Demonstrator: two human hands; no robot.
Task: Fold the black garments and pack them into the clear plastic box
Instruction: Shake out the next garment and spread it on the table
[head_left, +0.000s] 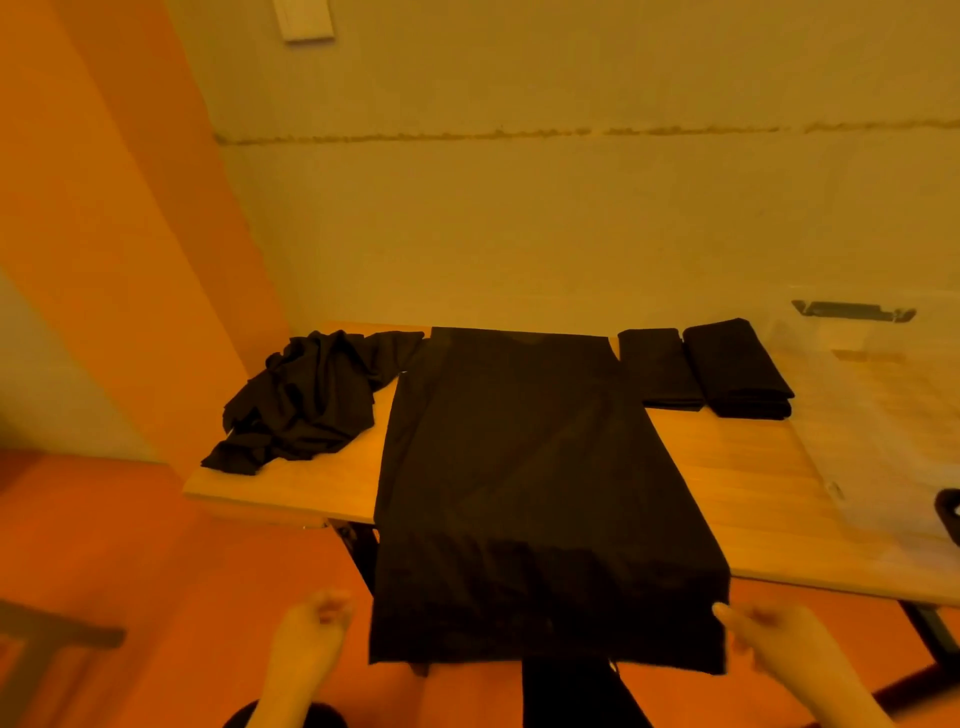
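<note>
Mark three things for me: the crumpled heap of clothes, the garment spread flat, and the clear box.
crumpled heap (306, 400), head view, middle of the bunched cloth.
flat garment (524, 467), head view, centre of the spread panel.
clear box (883, 415), head view, its see-through near wall.

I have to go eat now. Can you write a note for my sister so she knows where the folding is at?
Left hand: off the cloth, fingers loosely curled, holding nothing.
Right hand: at the near right corner of the spread garment; actual grip unclear.
That garment lies flat on the table, its near end hanging over the edge.
Done: two folded garments at the back right.
Left: fold this one, then the crumpled pile, and pack everything into the clear box.
</note>
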